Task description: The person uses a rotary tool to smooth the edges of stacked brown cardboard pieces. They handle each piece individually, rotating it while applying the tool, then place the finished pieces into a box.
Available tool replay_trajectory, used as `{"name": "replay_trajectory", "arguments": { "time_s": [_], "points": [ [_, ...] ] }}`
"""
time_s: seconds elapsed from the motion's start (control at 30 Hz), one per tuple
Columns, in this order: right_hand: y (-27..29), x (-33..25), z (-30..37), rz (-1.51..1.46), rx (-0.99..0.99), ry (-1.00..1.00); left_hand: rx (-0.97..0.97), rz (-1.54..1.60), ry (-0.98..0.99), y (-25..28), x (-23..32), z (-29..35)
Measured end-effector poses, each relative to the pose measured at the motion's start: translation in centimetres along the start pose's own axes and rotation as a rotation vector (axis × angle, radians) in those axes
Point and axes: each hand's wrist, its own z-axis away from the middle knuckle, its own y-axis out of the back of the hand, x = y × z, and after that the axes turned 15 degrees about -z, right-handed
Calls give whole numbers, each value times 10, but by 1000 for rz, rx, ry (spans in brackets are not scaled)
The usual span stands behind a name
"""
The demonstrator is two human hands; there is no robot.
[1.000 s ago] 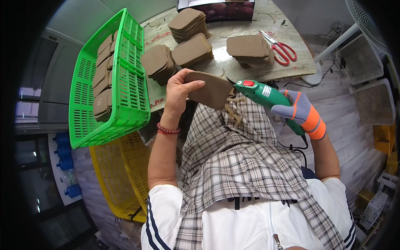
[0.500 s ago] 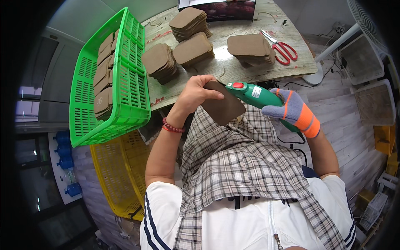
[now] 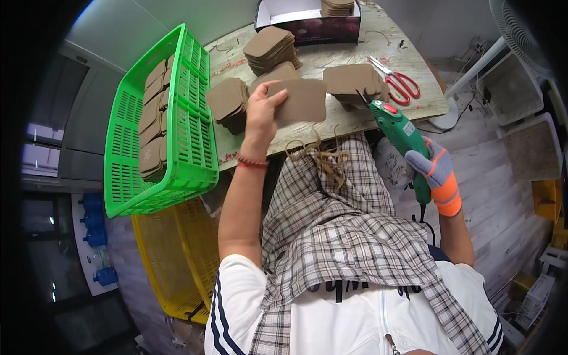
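My left hand (image 3: 261, 115) pinches a flat brown pad (image 3: 303, 102) with rounded corners. It is held above the table's near edge, in front of the middle stack of like pads (image 3: 278, 73). In a grey and orange glove, my right hand (image 3: 436, 168) grips a green corded power tool (image 3: 401, 129) with a red button. The tool's thin dark tip points up towards the right-hand pad stack (image 3: 354, 80), apart from the held pad. Thin brown strips (image 3: 328, 161) lie on the checked apron over my lap.
A green crate (image 3: 192, 100) of brown pads stands at the left, with a yellow crate (image 3: 171, 254) below it. Red-handled scissors (image 3: 402, 87) lie beside the right stack. Further pad stacks (image 3: 269, 47) and a dark open box (image 3: 307, 29) occupy the table's far side.
My left hand has lifted the pad up and forward, away from the tool. My right hand has drawn the tool right and tilted its tip upward. Brown strips on my lap are now uncovered.
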Motion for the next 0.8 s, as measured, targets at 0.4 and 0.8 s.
{"name": "replay_trajectory", "arguments": {
  "time_s": [0.4, 0.8],
  "points": [
    [10, 9, 10, -65, 21, -12, 372, -1584, -661, -8, -22, -62],
    [-18, 20, -1, -10, -79, -74, 249, -1775, -485, 37, -1, -57]
  ]
}}
